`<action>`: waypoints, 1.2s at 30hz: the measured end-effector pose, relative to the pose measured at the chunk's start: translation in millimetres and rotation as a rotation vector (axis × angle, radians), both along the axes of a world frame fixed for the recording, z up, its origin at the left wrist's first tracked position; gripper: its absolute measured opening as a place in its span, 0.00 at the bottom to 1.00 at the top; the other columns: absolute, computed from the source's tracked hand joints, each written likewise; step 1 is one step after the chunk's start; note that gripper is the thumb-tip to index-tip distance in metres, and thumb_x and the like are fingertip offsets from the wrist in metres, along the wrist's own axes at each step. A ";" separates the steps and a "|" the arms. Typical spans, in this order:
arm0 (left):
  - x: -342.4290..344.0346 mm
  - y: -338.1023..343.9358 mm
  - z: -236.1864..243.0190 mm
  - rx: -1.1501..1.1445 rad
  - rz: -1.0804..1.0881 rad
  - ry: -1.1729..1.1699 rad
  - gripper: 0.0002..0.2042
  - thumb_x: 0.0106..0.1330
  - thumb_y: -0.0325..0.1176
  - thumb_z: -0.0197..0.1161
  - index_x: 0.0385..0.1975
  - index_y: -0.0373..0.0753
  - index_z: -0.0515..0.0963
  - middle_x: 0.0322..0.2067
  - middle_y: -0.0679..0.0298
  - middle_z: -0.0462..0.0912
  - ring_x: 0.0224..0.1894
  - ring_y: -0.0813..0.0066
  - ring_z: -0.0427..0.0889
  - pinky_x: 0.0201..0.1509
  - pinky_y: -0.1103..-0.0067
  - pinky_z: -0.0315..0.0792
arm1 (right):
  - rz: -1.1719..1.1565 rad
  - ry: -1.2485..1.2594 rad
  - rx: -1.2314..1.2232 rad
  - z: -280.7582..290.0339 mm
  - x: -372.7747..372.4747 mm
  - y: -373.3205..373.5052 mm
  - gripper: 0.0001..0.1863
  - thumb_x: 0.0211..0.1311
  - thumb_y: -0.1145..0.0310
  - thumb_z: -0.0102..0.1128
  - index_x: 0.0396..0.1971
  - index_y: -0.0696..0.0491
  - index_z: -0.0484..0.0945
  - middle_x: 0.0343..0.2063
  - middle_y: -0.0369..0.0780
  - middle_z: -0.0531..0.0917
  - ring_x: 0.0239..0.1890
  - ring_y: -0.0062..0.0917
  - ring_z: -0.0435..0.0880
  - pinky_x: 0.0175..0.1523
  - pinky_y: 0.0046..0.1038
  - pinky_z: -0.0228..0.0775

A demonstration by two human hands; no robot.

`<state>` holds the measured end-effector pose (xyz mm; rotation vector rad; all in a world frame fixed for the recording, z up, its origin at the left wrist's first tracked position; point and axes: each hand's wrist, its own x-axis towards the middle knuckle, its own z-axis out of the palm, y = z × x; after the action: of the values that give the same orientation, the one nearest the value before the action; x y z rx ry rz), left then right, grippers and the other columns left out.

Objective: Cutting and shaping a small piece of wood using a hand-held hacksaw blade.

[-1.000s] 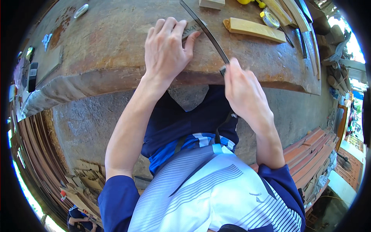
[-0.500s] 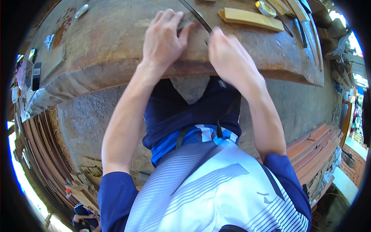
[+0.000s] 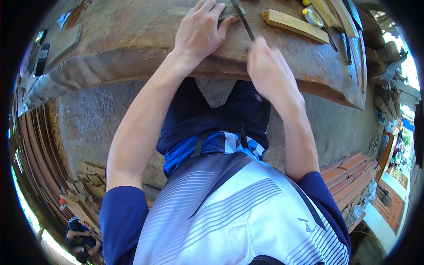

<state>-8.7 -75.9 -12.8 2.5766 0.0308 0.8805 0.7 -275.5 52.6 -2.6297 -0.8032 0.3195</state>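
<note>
My left hand (image 3: 201, 30) lies over a small flat grey piece (image 3: 231, 12) on the wooden bench, its fingers curled round the far side and its thumb along the near edge. In my right hand (image 3: 273, 68), closed and slightly blurred, is a long narrow dark tool (image 3: 244, 21), like a file or a saw blade. The tool slants away to the far left and crosses the right end of the grey piece, and its far end is cut off by the picture's edge. A dark end pokes out under my right hand.
A pale wood block (image 3: 297, 25), a yellow tape measure (image 3: 312, 18) and long strips (image 3: 344, 17) lie at the bench's right. Left are a dark block (image 3: 42, 57) and a flat board (image 3: 65, 43). Stacked planks (image 3: 353, 176) stand right; another person (image 3: 83, 238) sits lower left.
The view has shifted a little. My left hand and the grey piece sit farther away on the bench, and the dark tool slants more steeply. Both grips stay the same.
</note>
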 end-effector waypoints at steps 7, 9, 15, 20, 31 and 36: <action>2.4 0.7 9.3 -0.019 -0.103 -0.015 0.16 0.71 0.33 0.64 0.49 0.25 0.80 0.44 0.46 0.79 0.52 0.46 0.79 0.58 0.61 0.76 | 0.082 -0.106 0.096 -8.4 31.1 7.4 0.12 0.78 0.68 0.46 0.41 0.63 0.73 0.30 0.65 0.85 0.40 0.64 0.86 0.50 0.58 0.78; 4.1 0.5 11.2 -0.041 -0.092 0.035 0.16 0.71 0.33 0.64 0.50 0.25 0.80 0.43 0.46 0.80 0.51 0.45 0.79 0.58 0.61 0.76 | 0.053 -0.093 0.092 -13.1 24.6 8.0 0.13 0.79 0.68 0.46 0.40 0.63 0.74 0.30 0.65 0.84 0.40 0.64 0.86 0.50 0.58 0.78; 0.5 4.3 11.5 0.018 -0.068 0.024 0.17 0.71 0.33 0.65 0.51 0.24 0.80 0.43 0.46 0.80 0.51 0.45 0.80 0.58 0.61 0.75 | -0.077 0.101 0.039 1.0 -9.0 -21.3 0.17 0.81 0.64 0.46 0.40 0.65 0.74 0.31 0.67 0.84 0.40 0.65 0.85 0.49 0.58 0.77; 1.6 -4.0 9.2 -0.030 -0.006 0.001 0.17 0.69 0.32 0.66 0.51 0.25 0.81 0.43 0.46 0.80 0.52 0.46 0.80 0.58 0.62 0.76 | -0.161 0.050 0.163 8.6 -6.8 -20.1 0.16 0.82 0.62 0.50 0.42 0.62 0.74 0.30 0.65 0.84 0.40 0.65 0.84 0.49 0.57 0.74; -1.7 -1.8 2.2 -0.035 0.059 -0.003 0.19 0.73 0.44 0.69 0.53 0.34 0.84 0.43 0.58 0.83 0.50 0.55 0.82 0.54 0.64 0.78 | -0.177 0.058 0.115 6.3 -9.2 -58.9 0.13 0.82 0.67 0.50 0.42 0.63 0.75 0.29 0.59 0.85 0.38 0.59 0.85 0.44 0.54 0.75; -1.6 -2.4 3.0 -0.039 0.046 0.005 0.19 0.73 0.44 0.70 0.52 0.34 0.84 0.43 0.59 0.84 0.49 0.57 0.82 0.53 0.65 0.78 | -0.201 -0.032 0.069 17.2 -4.8 -39.9 0.12 0.82 0.68 0.49 0.40 0.62 0.72 0.31 0.60 0.85 0.40 0.60 0.86 0.44 0.55 0.76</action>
<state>-10.3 -78.4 -9.8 2.5508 0.1088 0.8816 -4.1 -315.3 69.7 -2.6290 -0.5428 0.1915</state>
